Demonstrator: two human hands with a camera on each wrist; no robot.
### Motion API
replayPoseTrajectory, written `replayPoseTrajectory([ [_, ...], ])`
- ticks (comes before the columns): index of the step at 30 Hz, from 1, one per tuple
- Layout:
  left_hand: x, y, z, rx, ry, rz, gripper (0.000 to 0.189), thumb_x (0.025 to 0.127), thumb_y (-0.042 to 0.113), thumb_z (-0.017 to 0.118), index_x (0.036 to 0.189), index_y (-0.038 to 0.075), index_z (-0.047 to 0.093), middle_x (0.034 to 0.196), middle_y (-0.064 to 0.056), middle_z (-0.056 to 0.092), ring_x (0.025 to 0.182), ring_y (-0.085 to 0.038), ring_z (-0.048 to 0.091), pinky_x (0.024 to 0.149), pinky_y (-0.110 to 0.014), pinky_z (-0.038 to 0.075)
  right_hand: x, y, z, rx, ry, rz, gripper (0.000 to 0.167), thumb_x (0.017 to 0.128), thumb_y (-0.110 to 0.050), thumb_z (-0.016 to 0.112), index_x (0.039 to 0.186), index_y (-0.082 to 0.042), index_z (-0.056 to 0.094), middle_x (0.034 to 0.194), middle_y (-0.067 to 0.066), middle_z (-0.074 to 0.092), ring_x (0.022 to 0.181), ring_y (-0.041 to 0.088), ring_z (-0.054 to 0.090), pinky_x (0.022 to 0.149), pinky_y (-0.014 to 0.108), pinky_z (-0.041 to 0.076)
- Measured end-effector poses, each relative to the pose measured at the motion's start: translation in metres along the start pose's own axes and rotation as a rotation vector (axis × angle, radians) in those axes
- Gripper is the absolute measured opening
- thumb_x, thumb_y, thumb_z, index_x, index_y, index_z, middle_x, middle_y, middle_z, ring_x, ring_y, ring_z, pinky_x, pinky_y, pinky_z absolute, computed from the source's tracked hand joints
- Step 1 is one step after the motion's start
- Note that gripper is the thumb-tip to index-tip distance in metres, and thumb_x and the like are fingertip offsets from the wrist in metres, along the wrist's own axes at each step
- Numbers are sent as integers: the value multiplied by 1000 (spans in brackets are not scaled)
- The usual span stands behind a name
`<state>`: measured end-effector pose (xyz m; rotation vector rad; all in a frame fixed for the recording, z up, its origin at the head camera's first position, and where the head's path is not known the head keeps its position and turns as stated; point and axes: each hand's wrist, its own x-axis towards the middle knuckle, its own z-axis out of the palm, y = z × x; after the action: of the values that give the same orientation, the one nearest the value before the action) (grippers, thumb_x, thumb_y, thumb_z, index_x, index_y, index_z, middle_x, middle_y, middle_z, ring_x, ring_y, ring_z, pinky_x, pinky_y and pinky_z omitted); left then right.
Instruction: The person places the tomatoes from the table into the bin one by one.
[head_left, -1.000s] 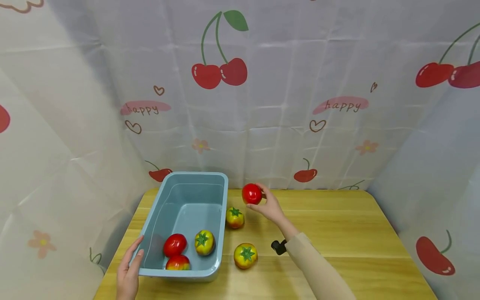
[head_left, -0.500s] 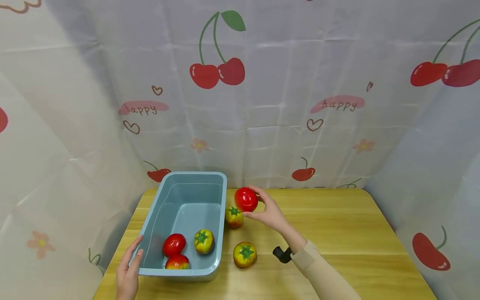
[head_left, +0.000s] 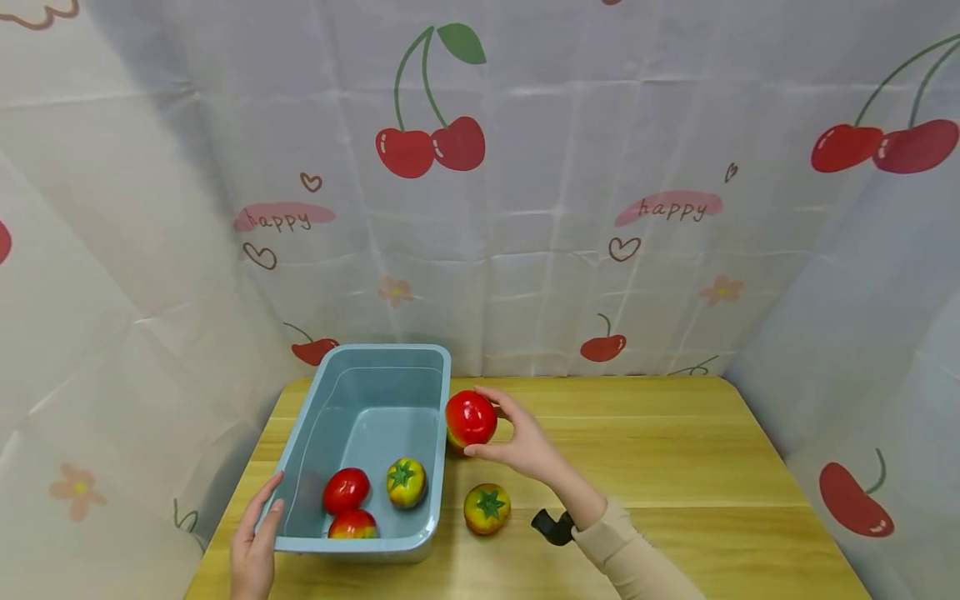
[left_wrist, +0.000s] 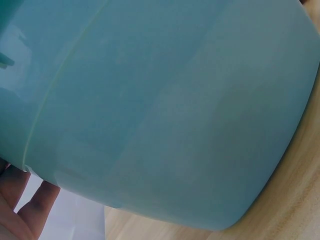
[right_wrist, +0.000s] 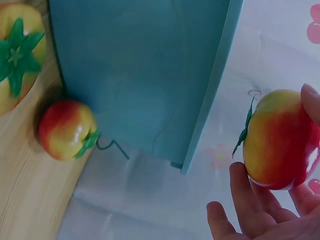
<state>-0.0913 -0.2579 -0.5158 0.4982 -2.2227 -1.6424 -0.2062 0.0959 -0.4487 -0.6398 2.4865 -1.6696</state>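
Observation:
My right hand (head_left: 517, 442) holds a red and yellow tomato (head_left: 471, 418), glossy and artificial-looking, between thumb and fingers just outside the right rim of the blue-grey plastic bin (head_left: 442, 467). The right wrist view shows this tomato (right_wrist: 282, 140) raised above the table with its green leafy top turned sideways. At the bin's near left corner my left hand (head_left: 255, 533) grips the rim; its fingers (left_wrist: 42, 205) show past the wall in the left wrist view. Inside the bin lie two red tomatoes (head_left: 347, 490) and a yellow one (head_left: 407, 483) with a green star-shaped top.
Another yellow tomato (head_left: 487, 509) sits on the wooden table (head_left: 637, 467) right of the bin. A smaller red-yellow tomato (right_wrist: 67, 130) stands beside the bin wall, hidden in the head view behind the held one. Cherry-printed white curtains (head_left: 525, 292) enclose the table's back and sides.
My right hand has carried the held tomato leftward and nearer to me, up to the bin's right rim, covering the tomato standing there. The left hand has stayed at the corner.

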Motion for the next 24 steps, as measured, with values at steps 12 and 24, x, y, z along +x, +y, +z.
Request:
replayPoseTrajectory([
  [12, 0, -2, 0, -14, 9, 17, 40, 101, 23, 43, 138, 7, 47, 135, 11, 45, 121, 0, 36, 88, -4, 30, 2, -13, 24, 62, -70, -31, 77, 74, -32, 81, 140, -22, 42, 135, -4, 46, 119, 24, 46, 92, 51, 43],
  [24, 0, 1, 0, 10, -12, -31, 41, 101, 27, 41, 140, 12, 45, 142, 0, 40, 124, -3, 33, 94, -9, 29, 8, -30, 41, 48, -125, -48, 73, 77, -32, 78, 140, -29, 41, 134, -5, 48, 116, 20, 47, 88, 40, 46],
])
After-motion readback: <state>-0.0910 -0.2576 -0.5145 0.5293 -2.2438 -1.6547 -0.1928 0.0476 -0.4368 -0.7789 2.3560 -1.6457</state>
